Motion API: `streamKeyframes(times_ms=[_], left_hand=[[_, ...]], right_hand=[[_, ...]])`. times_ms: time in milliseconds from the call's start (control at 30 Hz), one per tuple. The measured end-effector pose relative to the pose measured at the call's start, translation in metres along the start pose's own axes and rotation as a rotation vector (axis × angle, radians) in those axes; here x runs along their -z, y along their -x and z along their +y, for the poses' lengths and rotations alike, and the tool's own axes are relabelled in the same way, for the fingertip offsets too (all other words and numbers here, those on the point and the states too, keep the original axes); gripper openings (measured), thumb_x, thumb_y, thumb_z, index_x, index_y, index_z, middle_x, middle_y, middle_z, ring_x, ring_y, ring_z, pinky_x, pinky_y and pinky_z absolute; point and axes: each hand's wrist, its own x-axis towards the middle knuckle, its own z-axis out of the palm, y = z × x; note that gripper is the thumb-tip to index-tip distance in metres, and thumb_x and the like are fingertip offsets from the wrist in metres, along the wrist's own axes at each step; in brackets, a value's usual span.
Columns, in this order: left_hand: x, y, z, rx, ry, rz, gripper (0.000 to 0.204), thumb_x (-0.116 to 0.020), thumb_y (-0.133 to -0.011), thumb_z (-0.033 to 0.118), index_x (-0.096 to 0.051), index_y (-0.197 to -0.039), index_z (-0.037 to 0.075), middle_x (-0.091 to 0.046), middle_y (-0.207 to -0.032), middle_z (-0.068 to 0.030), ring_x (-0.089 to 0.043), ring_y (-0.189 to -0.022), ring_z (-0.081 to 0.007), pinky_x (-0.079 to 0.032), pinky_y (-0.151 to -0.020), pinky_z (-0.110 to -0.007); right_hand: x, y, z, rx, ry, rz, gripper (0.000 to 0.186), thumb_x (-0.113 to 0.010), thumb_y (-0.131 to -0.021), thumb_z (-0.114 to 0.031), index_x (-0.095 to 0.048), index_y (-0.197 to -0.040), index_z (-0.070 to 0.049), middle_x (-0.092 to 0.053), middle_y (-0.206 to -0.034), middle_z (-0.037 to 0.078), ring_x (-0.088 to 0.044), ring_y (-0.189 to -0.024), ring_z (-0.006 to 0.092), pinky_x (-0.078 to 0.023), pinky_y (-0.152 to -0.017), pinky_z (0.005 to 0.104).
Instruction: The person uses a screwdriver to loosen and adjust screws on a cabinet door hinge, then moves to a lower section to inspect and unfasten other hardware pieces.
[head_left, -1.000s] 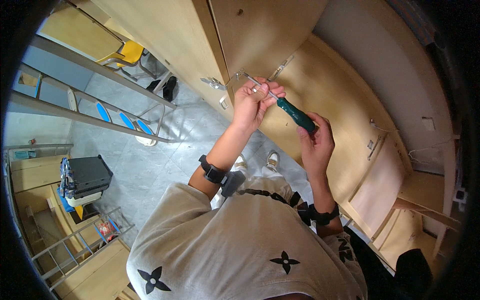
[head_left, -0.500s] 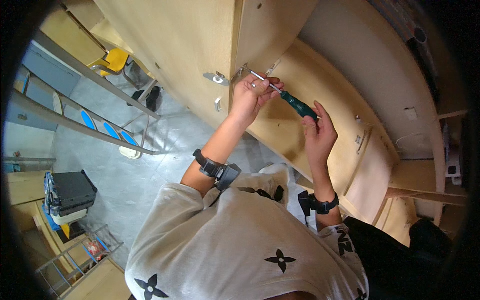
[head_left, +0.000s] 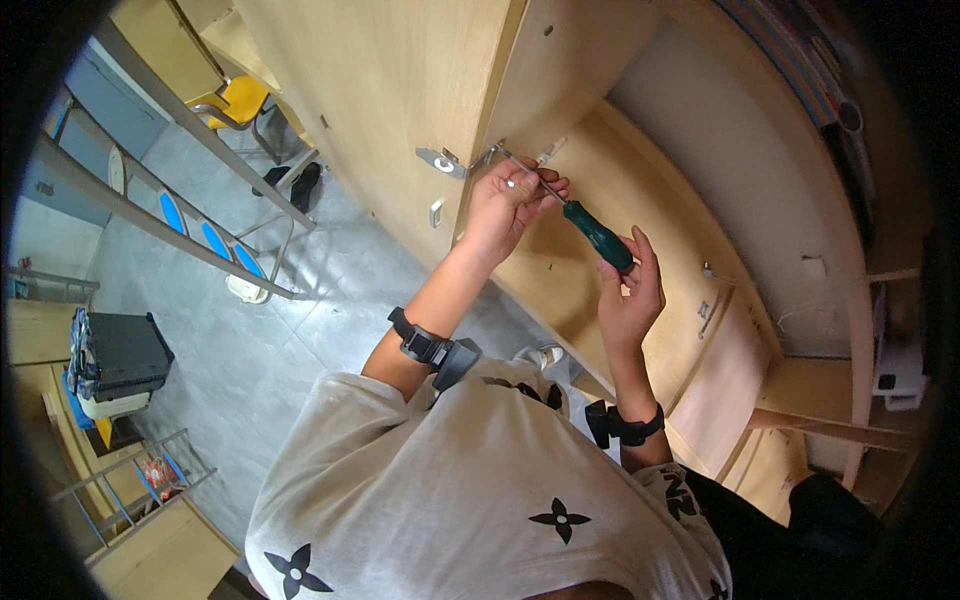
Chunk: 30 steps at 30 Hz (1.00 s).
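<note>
Green-handled screwdriver (head_left: pixel 597 237) is in front of open wooden cabinet (head_left: pixel 560 225), its tip near small metal fitting (head_left: pixel 493 155) on panel edge; contact too small to tell. Left hand (head_left: pixel 508 200) has fingers closed around shaft – right hand (head_left: pixel 632 295) grips handle end, fingers narrow. For good control, better left fingers guide shaft lightly, right palm presses straight along axis – tilt could make tip slip.

The left hand (head_left: pixel 508 203) partly hides the screwdriver (head_left: pixel 597 236), its tip too small to tell; the bottom edge crops the shirt (head_left: pixel 450 480).
</note>
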Motion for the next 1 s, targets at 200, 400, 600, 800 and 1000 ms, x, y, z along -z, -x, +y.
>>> streamKeyframes(times_ms=[200,400,600,800,1000], left_hand=[[-0.007,-0.003,-0.005,0.018,0.104,-0.074,0.021,-0.05,-0.089,0.004,-0.049,-0.11,0.003,-0.057,-0.104,-0.0166,-0.057,-0.103,-0.0344,-0.046,-0.091,-0.049],[0.003,0.0,-0.003,0.04,0.104,-0.116,0.016,-0.052,-0.089,0.006,-0.049,-0.104,0.003,-0.058,-0.103,-0.0156,-0.055,-0.106,-0.0358,-0.045,-0.092,-0.051],[-0.003,0.001,-0.002,0.028,0.091,-0.059,0.013,-0.05,-0.09,0.005,-0.049,-0.102,0.003,-0.058,-0.103,-0.0153,-0.054,-0.108,-0.0351,-0.044,-0.094,-0.052],[-0.011,0.002,0.0,0.059,0.16,0.044,0.017,-0.047,-0.09,0.002,-0.046,-0.107,-0.001,-0.057,-0.103,-0.0206,-0.055,-0.106,-0.038,-0.049,-0.09,-0.05],[-0.01,0.002,0.002,0.051,0.166,0.002,0.018,-0.047,-0.089,0.0,-0.045,-0.106,-0.002,-0.056,-0.104,-0.0214,-0.056,-0.105,-0.0378,-0.049,-0.089,-0.05]], right_hand=[[0.015,-0.011,0.008,-0.673,-0.655,-0.214,0.033,-0.054,-0.09,-0.02,-0.05,-0.116,0.0,-0.059,-0.071,0.008,-0.054,-0.052,0.0108,-0.039,-0.044,0.0207],[0.017,-0.008,-0.004,-0.855,-0.652,-0.337,0.028,-0.055,-0.09,-0.019,-0.051,-0.113,-0.003,-0.058,-0.084,0.01,-0.055,-0.057,0.0141,-0.041,-0.045,0.0237],[0.0,-0.001,-0.002,0.276,0.376,-0.142,0.041,-0.064,-0.075,0.005,-0.055,-0.115,-0.002,-0.054,-0.11,0.014,-0.054,-0.099,0.0252,-0.047,-0.077,0.0304],[-0.01,0.002,0.01,0.22,0.248,-0.008,0.037,-0.064,-0.08,-0.007,-0.055,-0.115,0.0,-0.058,-0.099,0.015,-0.058,-0.085,0.0312,-0.049,-0.072,0.0364],[-0.001,-0.02,0.004,-0.797,-0.691,-0.111,0.034,-0.052,-0.092,-0.033,-0.056,-0.104,-0.001,-0.057,-0.066,0.007,-0.049,-0.042,0.0103,-0.035,-0.036,0.0221]])
